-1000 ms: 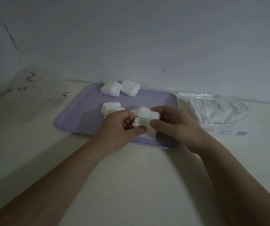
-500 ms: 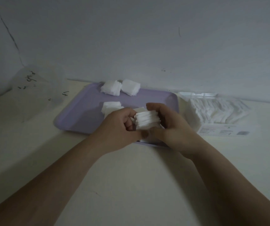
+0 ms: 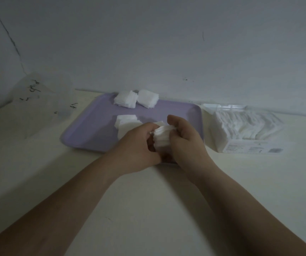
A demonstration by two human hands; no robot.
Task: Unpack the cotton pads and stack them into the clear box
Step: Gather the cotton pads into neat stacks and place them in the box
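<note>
Two bare hands meet over the near edge of a lilac tray (image 3: 85,130), pressing a stack of cotton pads (image 3: 162,138) between them. The left hand (image 3: 137,145) closes on the stack from its 9 o'clock side, fingers curled in; the right hand (image 3: 184,139) cups it from 3 o'clock, with the fingertips (image 3: 171,120) hooked over the far top edge. The stack stands on edge, so the layered edges of the pads face the camera as thin pale lines. Its long axis runs roughly from 12 to 6 o'clock, tilted slightly toward 1 o'clock at the top. Whether its lower end touches the tray cannot be told, since the palms hide it.

Three loose piles of pads lie elsewhere on the tray. A pair sits at the far rim, one pile (image 3: 126,99) touching the other (image 3: 148,98) at 12 o'clock from the hands. A third pile (image 3: 127,122) lies flat just beside the left knuckles at 10 o'clock.

At 3 o'clock, just beside the tray, the clear box (image 3: 244,145) rests on the pale table (image 3: 148,209), holding pads packed on edge in leaning rows. At 9 o'clock, well apart from the tray, a crumpled clear plastic wrapper (image 3: 37,104) with dark printed marks leans near the wall.
</note>
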